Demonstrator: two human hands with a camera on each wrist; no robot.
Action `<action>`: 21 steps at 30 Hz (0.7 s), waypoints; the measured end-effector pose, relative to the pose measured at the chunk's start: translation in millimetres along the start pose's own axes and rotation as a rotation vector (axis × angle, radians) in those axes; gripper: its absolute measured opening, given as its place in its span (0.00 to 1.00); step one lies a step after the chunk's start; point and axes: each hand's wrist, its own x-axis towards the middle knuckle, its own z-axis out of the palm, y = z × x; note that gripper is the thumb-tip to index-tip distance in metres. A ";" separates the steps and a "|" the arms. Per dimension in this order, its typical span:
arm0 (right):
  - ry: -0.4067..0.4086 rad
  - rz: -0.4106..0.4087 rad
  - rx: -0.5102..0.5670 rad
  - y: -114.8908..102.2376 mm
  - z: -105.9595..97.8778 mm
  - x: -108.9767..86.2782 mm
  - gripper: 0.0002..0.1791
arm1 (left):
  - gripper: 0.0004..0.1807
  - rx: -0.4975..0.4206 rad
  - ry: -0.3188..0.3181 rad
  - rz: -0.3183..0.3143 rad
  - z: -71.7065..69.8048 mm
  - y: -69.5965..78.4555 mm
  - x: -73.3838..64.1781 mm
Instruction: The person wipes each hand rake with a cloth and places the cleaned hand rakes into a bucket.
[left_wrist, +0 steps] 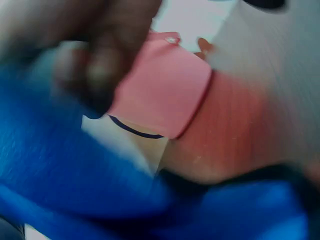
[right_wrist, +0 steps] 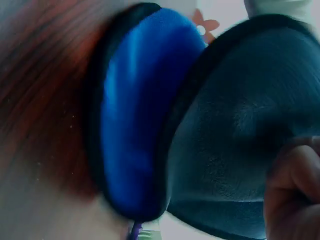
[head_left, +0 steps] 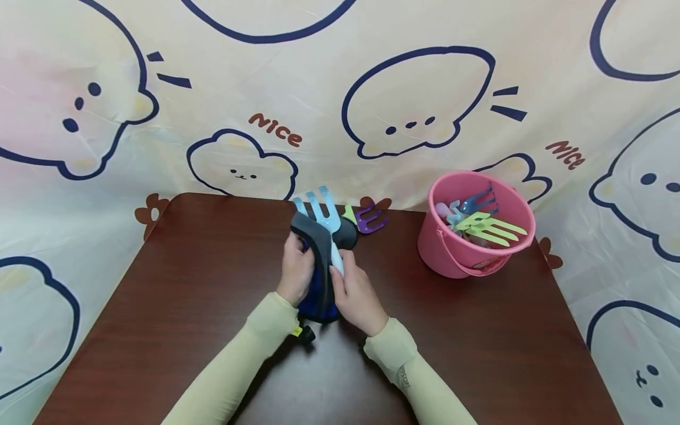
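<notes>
My left hand [head_left: 296,270] grips a dark grey cloth piece [head_left: 317,245] with a blue lining and black edging; its exact kind is unclear. In the right wrist view the cloth's blue inside [right_wrist: 142,110] bulges beside its grey outer face [right_wrist: 225,135]. My right hand [head_left: 360,292] pinches the handle of a light blue toy fork [head_left: 328,219], tines up, against the cloth. That fork is not visible in either wrist view. Behind the cloth lie a purple toy fork [head_left: 370,222] and a light green piece [head_left: 349,213], partly hidden.
A pink bucket [head_left: 448,254] stands at the back right of the brown table [head_left: 175,330]. Inside it are a light green fork [head_left: 491,227], a dark blue fork [head_left: 476,203] and other small toys. A patterned curtain [head_left: 319,77] hangs behind the table's back edge.
</notes>
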 end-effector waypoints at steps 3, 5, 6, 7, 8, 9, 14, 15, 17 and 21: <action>-0.027 0.001 -0.029 -2.3 3.3 -0.5 0.18 | 0.11 -0.027 0.114 0.052 5.8 3.6 -0.1; -0.056 0.010 -0.029 -3.7 3.9 -0.5 0.18 | 0.08 -0.004 0.172 0.059 5.3 6.0 0.5; -0.070 0.016 -0.022 -4.6 3.6 -0.7 0.19 | 0.07 0.015 0.189 0.061 4.5 7.5 0.7; -0.081 0.019 -0.013 -5.6 3.1 -0.3 0.19 | 0.08 0.035 0.200 0.063 3.2 9.2 1.1; -0.087 0.019 -0.012 -6.4 2.7 0.2 0.19 | 0.08 0.052 0.206 0.066 1.9 10.7 1.7; -0.091 0.015 -0.014 -7.0 2.3 0.8 0.18 | 0.08 0.067 0.210 0.067 0.3 11.8 2.2; -0.118 -0.004 -0.037 -10.4 0.3 3.2 0.16 | 0.10 0.052 0.258 0.086 -8.0 14.7 5.9; -0.130 -0.001 -0.040 -10.8 0.2 3.3 0.16 | 0.10 0.039 0.264 0.088 -9.6 14.8 6.8; -0.147 0.008 -0.048 -12.2 -0.7 3.0 0.16 | 0.12 0.020 0.270 0.093 -12.4 14.7 8.7; -0.180 0.038 -0.060 -13.8 -1.8 1.2 0.18 | 0.15 0.016 0.281 0.073 -17.9 15.8 12.7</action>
